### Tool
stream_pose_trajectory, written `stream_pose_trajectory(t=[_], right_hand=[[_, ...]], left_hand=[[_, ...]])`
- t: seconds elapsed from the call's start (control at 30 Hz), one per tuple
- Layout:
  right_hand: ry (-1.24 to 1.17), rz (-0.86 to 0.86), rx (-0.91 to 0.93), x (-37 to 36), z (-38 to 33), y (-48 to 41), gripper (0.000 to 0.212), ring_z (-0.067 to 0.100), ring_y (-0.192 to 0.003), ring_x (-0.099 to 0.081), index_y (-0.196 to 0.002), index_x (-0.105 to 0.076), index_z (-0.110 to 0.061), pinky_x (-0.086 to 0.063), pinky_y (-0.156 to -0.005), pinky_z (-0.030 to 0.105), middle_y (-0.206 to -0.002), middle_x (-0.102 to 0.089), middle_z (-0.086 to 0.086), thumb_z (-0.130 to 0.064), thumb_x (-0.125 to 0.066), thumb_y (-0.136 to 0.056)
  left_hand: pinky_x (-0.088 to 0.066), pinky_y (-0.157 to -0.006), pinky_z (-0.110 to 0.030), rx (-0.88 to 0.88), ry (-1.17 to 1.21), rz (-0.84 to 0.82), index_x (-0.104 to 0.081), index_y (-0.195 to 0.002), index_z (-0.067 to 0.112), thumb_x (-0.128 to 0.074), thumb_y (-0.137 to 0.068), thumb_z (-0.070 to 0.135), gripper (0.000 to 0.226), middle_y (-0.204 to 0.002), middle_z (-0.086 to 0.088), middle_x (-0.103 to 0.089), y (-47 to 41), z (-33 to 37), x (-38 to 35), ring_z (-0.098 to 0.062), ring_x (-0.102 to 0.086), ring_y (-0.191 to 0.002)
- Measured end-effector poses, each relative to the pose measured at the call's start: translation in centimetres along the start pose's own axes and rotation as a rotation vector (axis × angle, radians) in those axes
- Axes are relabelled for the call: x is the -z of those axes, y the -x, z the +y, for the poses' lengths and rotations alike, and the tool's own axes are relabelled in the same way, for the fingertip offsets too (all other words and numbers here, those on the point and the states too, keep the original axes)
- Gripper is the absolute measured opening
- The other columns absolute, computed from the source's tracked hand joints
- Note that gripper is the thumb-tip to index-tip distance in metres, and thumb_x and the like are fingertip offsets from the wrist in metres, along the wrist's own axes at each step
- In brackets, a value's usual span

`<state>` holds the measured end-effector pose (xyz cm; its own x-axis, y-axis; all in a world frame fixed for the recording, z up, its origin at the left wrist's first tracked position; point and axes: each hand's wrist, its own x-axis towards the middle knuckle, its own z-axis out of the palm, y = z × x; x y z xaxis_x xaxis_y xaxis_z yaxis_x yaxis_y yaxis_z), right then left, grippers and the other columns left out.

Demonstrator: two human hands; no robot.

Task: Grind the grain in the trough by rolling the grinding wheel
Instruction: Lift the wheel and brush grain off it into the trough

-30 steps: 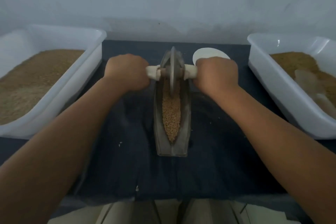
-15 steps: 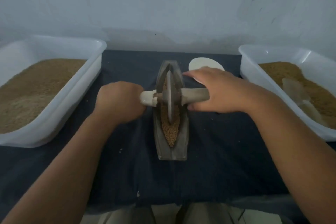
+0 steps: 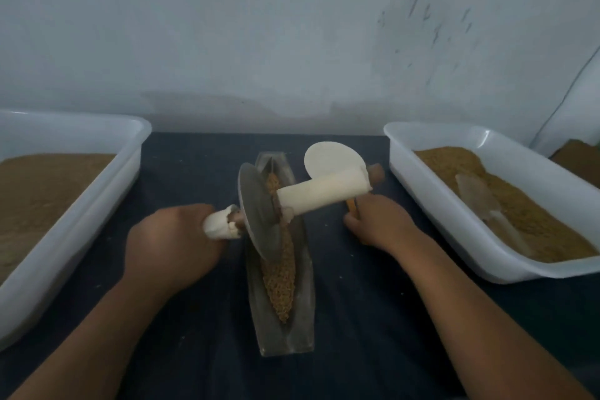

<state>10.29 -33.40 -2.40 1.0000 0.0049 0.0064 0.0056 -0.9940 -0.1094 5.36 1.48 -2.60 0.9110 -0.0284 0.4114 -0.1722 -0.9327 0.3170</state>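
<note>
One hand is doing the work on the wheel right now: the left hand is clenched around the left handle, which is wrapped in something white, just beside the metal disc of the grinding wheel. The wheel is leaning over pretty hard, top tipped to the left, with its lower rim down in the grain about midway along the trough. Because of the lean, the right handle sticks up and away at a slant, bare wooden tip at the far end, and nothing is holding it. The right hand is off the wheel completely, down on the dark blue cloth just right of the trough, fingers curled onto a small orange thing; too little of it shows to say what it is. The trough is a long, narrow boat shape running straight away from the person, with tan grain heaped along its groove. Behind the raised handle a round white disc lies on the cloth. Further out, a white tub full of brown meal sits on the left, and a second white tub on the right holds more of the same, with a clear scoop lying on top.
</note>
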Motion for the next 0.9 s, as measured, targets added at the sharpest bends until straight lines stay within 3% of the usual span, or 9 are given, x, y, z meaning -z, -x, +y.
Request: stream_pose_trajectory(t=[0.07, 0.2, 0.37, 0.5, 0.6, 0.67, 0.7, 0.8, 0.9], right_hand=[[-0.061, -0.041, 0.035, 0.9, -0.3, 0.0, 0.008, 0.010, -0.067, -0.063, -0.088, -0.056, -0.038, -0.049, -0.063, 0.036, -0.065, -0.066, -0.005, -0.042, -0.050, -0.092], [-0.572, 0.151, -0.008, 3.0, -0.6, 1.8, 0.035, 0.007, -0.071, -0.068, -0.081, -0.067, -0.054, -0.054, -0.073, 0.038, -0.077, -0.072, -0.011, -0.040, -0.044, -0.103], [-0.724, 0.353, 0.122, 5.0, -2.2, 4.1, 0.031, -0.021, -0.085, -0.062, -0.095, -0.052, -0.083, -0.043, -0.066, 0.020, -0.091, -0.064, -0.045, -0.056, -0.059, -0.082], [-0.825, 0.479, 0.111, 4.7, -3.9, 2.2, 0.038, -0.005, -0.072, -0.064, -0.086, -0.064, -0.050, -0.057, -0.065, 0.036, -0.076, -0.068, -0.024, -0.014, -0.063, -0.097], [-0.957, 0.450, 0.206, 5.3, -6.6, 1.0, 0.013, 0.004, -0.076, -0.070, -0.097, -0.059, -0.033, -0.058, -0.066, 0.027, -0.083, -0.074, -0.013, -0.025, -0.066, -0.104], [-0.919, 0.460, 0.234, 5.2, -8.5, 0.1, 0.020, 0.016, -0.069, -0.071, -0.097, -0.059, -0.015, -0.056, -0.060, 0.030, -0.077, -0.072, 0.008, -0.033, -0.064, -0.105], [-0.878, 0.469, 0.255, 4.8, -9.3, -0.3, 0.025, 0.011, -0.064, -0.068, -0.099, -0.059, -0.008, -0.052, -0.056, 0.024, -0.074, -0.069, 0.012, -0.032, -0.063, -0.105], [-0.709, 0.413, 0.308, 4.3, -10.9, -0.5, 0.029, -0.006, -0.056, -0.055, -0.098, -0.056, 0.002, -0.039, -0.051, 0.009, -0.064, -0.054, -0.002, -0.024, -0.064, -0.105], [-0.496, 0.163, 0.336, 3.7, -9.8, -0.6, 0.019, -0.005, -0.065, -0.054, -0.100, -0.054, -0.006, -0.044, -0.062, 0.009, -0.073, -0.050, -0.012, -0.020, -0.067, -0.103]], left_hand=[[-0.034, -0.052, -0.025, 0.035, 0.048, -0.001, -0.054, -0.060, 0.032, -0.076, -0.081, 0.043, 0.032, -0.055, 0.012, -0.055, 0.3, 0.5, 0.1, -0.007, -0.052, -0.053], [-0.040, -0.055, -0.027, 0.045, 0.160, -0.003, -0.060, -0.064, 0.029, -0.071, -0.081, 0.041, 0.023, -0.060, 0.010, -0.060, 0.5, 1.0, 0.6, -0.009, -0.057, -0.058], [-0.050, -0.057, -0.034, 0.023, 0.281, 0.030, -0.057, -0.060, 0.024, -0.058, -0.071, 0.049, 0.027, -0.058, 0.007, -0.060, 0.8, 1.8, 1.1, -0.015, -0.059, -0.058], [-0.048, -0.054, -0.035, 0.003, 0.351, 0.082, -0.047, -0.055, 0.026, -0.046, -0.066, 0.058, 0.034, -0.054, 0.006, -0.056, 0.9, 1.8, 1.4, -0.017, -0.056, -0.053], [-0.054, -0.057, -0.040, -0.021, 0.304, 0.069, -0.055, -0.059, 0.024, -0.054, -0.070, 0.051, 0.029, -0.057, 0.007, -0.059, 1.0, 1.6, 1.6, -0.019, -0.059, -0.057], [-0.055, -0.058, -0.043, -0.029, 0.276, 0.056, -0.060, -0.063, 0.024, -0.061, -0.071, 0.044, 0.022, -0.060, 0.008, -0.061, 1.0, 1.6, 1.5, -0.018, -0.060, -0.058], [-0.056, -0.059, -0.043, -0.029, 0.269, 0.052, -0.062, -0.064, 0.024, -0.062, -0.072, 0.043, 0.020, -0.060, 0.008, -0.062, 1.0, 1.6, 1.4, -0.017, -0.061, -0.059], [-0.057, -0.062, -0.043, -0.017, 0.263, 0.029, -0.064, -0.068, 0.024, -0.056, -0.072, 0.049, 0.026, -0.062, 0.008, -0.063, 0.9, 1.7, 1.5, -0.017, -0.063, -0.061], [-0.057, -0.062, -0.043, -0.023, 0.267, 0.029, -0.064, -0.068, 0.025, -0.053, -0.072, 0.052, 0.030, -0.063, 0.009, -0.063, 0.9, 1.6, 1.4, -0.017, -0.063, -0.062]])
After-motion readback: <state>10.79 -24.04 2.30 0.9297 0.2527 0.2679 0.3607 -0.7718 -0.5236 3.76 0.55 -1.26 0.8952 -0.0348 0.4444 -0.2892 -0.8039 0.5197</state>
